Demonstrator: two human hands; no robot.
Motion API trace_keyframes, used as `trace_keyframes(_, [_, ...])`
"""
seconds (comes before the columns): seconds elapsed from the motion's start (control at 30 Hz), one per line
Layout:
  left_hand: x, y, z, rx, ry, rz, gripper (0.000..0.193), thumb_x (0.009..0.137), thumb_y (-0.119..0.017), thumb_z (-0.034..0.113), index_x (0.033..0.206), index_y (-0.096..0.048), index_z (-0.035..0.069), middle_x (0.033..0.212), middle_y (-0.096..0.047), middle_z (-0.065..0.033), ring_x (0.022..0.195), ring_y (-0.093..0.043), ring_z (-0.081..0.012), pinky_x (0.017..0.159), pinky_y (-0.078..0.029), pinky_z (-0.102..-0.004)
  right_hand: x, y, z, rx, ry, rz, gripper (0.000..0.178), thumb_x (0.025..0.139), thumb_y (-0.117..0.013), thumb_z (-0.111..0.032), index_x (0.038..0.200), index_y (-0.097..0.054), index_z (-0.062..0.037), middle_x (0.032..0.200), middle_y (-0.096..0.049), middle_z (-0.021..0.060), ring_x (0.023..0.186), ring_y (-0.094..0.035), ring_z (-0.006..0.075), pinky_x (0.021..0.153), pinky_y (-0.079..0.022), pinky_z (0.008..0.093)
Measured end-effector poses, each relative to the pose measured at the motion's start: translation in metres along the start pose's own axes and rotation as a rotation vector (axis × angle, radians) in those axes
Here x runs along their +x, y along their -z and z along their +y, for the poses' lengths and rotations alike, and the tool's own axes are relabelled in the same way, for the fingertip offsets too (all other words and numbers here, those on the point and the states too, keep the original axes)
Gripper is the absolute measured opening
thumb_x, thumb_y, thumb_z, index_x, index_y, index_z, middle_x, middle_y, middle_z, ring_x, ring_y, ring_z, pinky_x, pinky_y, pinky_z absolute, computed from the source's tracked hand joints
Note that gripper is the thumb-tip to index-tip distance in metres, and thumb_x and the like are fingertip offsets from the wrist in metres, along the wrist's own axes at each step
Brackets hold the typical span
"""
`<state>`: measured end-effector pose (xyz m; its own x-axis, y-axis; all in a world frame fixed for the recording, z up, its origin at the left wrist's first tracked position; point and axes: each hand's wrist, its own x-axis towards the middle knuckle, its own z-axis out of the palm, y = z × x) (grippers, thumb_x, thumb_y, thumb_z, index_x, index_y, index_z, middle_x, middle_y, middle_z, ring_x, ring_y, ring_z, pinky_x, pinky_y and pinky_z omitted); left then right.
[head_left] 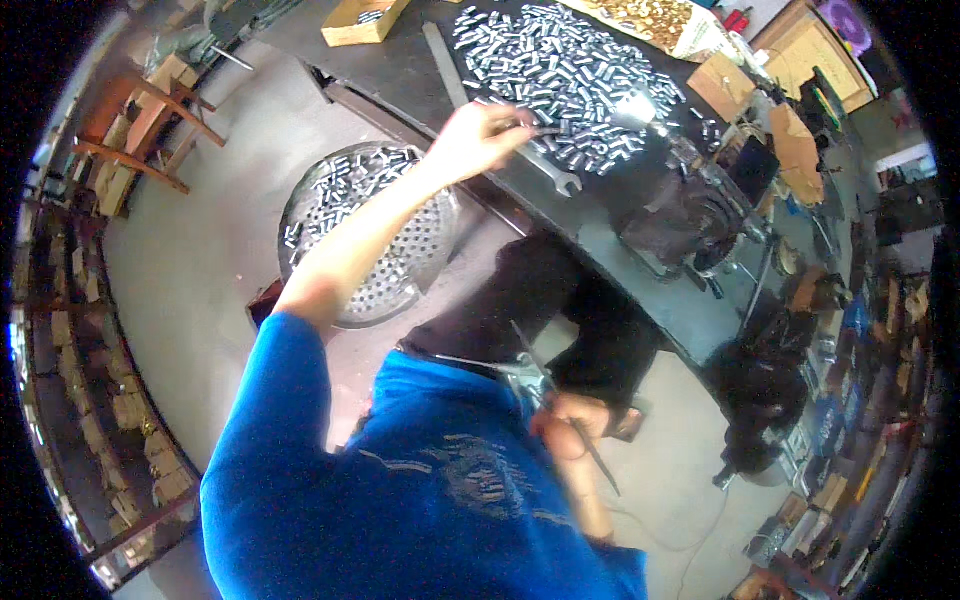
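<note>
The dark desk (385,70) is the largest thing here. To its left is a round perforated tray (405,262) (with small metal pieces inside). Far on the desk lies a pile of similar metal pieces (560,75), perhaps kept within easy reach. At the pile's near side is the left hand (484,142), its fingers bent nearly together; because of blur, I cannot tell whether they hold one piece. Near the body, the right hand (575,418) closes around a thin dark rod (602,466), probably to keep it steady.
</note>
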<state>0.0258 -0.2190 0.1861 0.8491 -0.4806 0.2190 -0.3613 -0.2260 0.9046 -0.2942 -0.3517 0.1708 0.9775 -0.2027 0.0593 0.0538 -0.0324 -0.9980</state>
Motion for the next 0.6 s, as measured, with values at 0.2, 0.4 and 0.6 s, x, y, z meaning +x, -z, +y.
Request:
trace_keyframes(0.2, [-0.132, 0.103, -0.157, 0.340, 0.491, 0.026, 0.020, 0.076, -0.054, 0.008, 0.093, -0.066, 0.006, 0.060, -0.061, -0.0095, 0.048, -0.059, -0.0159, 0.049, -0.048, -0.0283, 0.007, -0.011, 0.013, 0.109, -0.049, -0.085, 0.025, 0.056, -0.051, 0.009, 0.050, -0.032, -0.0046, 0.046, -0.034, 0.0024, 0.040, -0.033, 0.0109, 0.040, -0.025, 0.0256])
trace_keyframes(0.4, [-0.160, 0.101, -0.212, 0.863, 0.441, -0.001, 0.029, 0.071, -0.055, 0.011, 0.098, -0.065, 0.014, 0.077, -0.064, -0.0155, 0.073, -0.064, -0.0292, 0.068, -0.050, -0.0382, 0.014, -0.013, 0.017, 0.016, 0.008, -0.030, 0.026, 0.055, -0.051, 0.011, 0.050, -0.031, -0.0052, 0.046, -0.030, 0.0009, 0.041, -0.030, 0.0102, 0.040, -0.022, 0.0251])
trace_keyframes(0.6, [-0.143, 0.105, -0.293, 1.146, 0.432, -0.309, 0.029, 0.069, -0.056, 0.011, 0.097, -0.063, 0.013, 0.095, -0.064, -0.0142, 0.088, -0.063, -0.0286, 0.074, -0.051, -0.0383, 0.019, -0.020, 0.009, -0.039, 0.020, -0.041, 0.028, 0.055, -0.052, 0.011, 0.050, -0.030, -0.0057, 0.047, -0.030, 0.0008, 0.042, -0.030, 0.0099, 0.041, -0.023, 0.0246])
